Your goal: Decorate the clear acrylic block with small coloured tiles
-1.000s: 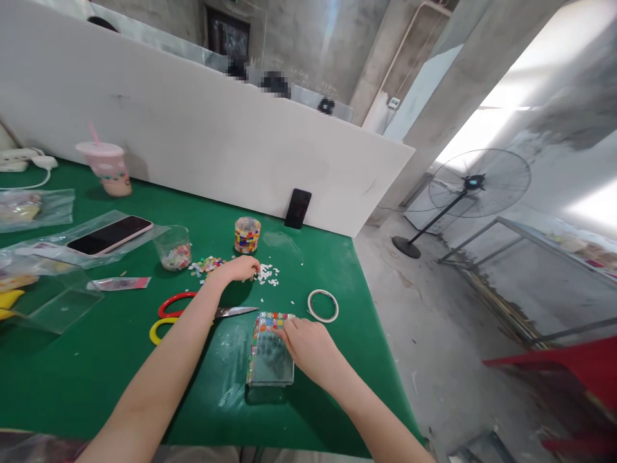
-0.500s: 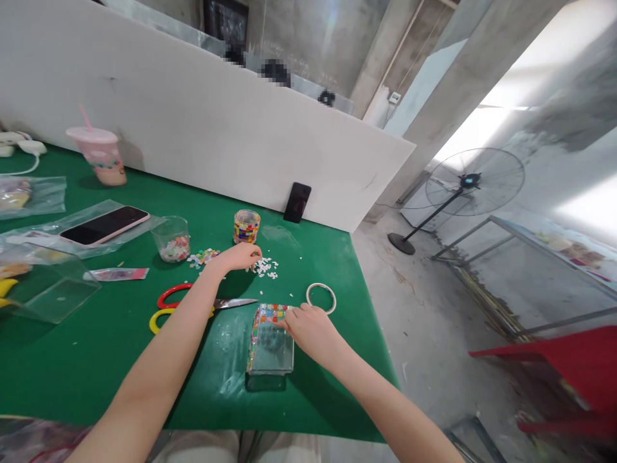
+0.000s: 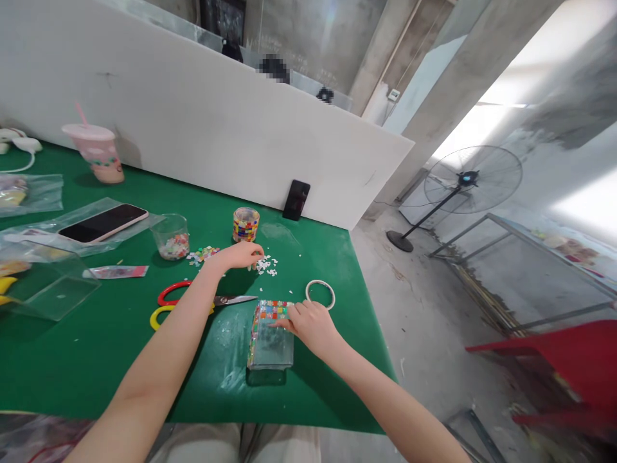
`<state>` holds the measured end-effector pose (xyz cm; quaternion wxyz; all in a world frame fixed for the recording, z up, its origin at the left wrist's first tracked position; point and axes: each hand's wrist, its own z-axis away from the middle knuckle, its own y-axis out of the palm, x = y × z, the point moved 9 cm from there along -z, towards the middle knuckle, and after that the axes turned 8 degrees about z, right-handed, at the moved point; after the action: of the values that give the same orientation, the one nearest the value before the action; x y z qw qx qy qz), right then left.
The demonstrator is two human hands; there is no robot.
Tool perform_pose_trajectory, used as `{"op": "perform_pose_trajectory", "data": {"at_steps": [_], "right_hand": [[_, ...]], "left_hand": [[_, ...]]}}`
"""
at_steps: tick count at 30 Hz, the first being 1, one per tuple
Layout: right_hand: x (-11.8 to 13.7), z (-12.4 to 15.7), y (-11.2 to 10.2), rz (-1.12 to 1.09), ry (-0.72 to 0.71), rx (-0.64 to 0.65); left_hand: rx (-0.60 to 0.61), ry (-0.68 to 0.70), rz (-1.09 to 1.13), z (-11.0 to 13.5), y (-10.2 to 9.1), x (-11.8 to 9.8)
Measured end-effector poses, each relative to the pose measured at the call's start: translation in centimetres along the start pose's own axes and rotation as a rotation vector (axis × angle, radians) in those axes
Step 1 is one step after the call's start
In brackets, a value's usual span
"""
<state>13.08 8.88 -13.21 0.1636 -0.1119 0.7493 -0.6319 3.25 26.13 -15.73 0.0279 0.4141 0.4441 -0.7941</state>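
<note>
A clear plastic box (image 3: pixel 274 347) lies near the table's front, with rows of small coloured mosaic tiles (image 3: pixel 272 310) along its far end and left side. My right hand (image 3: pixel 313 326) grips its far right corner, fingers bent over the edge and thumb stretched across the upper face. Farther off, my left hand (image 3: pixel 241 256) reaches down at the small white pieces (image 3: pixel 267 265), fingers pinched together. Whatever is between those fingertips is too small to make out. Under my left forearm lie red-and-yellow-handled scissors (image 3: pixel 236 299), their blades pointing at the box.
A roll of white tape (image 3: pixel 320 294) lies right of the box. Behind my left hand stands a mosaic-covered jar (image 3: pixel 245 225). Leftward are coloured pieces (image 3: pixel 202 255), a plastic cup (image 3: pixel 171 238), a tube (image 3: pixel 118 272), a phone (image 3: pixel 103 223), a clear container (image 3: pixel 58 289) and a drink cup (image 3: pixel 99 154).
My right hand's fingers have shifted slightly on the box, with the thumb now lying over its upper face. My left hand stays by the white pieces, its fingertips slightly moved.
</note>
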Motion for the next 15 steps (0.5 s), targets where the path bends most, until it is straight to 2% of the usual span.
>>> {"op": "perform_pose_trajectory", "data": {"at_steps": [6,9,12,15], "right_hand": [[-3.6,2.7,0.1,-0.380,0.267,-0.115],[-4.9,3.3,0.9,-0.650,0.377,-0.156],[-4.4,2.8,2.3,-0.936,0.365,-0.137],[-3.4,1.7,3.6,-1.164,0.330,-0.101]], "left_hand": [[-0.006,0.027,0.058,1.9,-0.9,-1.1],[-0.040,0.048,0.131,3.3,-0.6,-2.1],[-0.108,0.088,0.263,4.7,1.3,-3.2],[-0.170,0.113,0.453,5.9,4.3,-4.0]]}}
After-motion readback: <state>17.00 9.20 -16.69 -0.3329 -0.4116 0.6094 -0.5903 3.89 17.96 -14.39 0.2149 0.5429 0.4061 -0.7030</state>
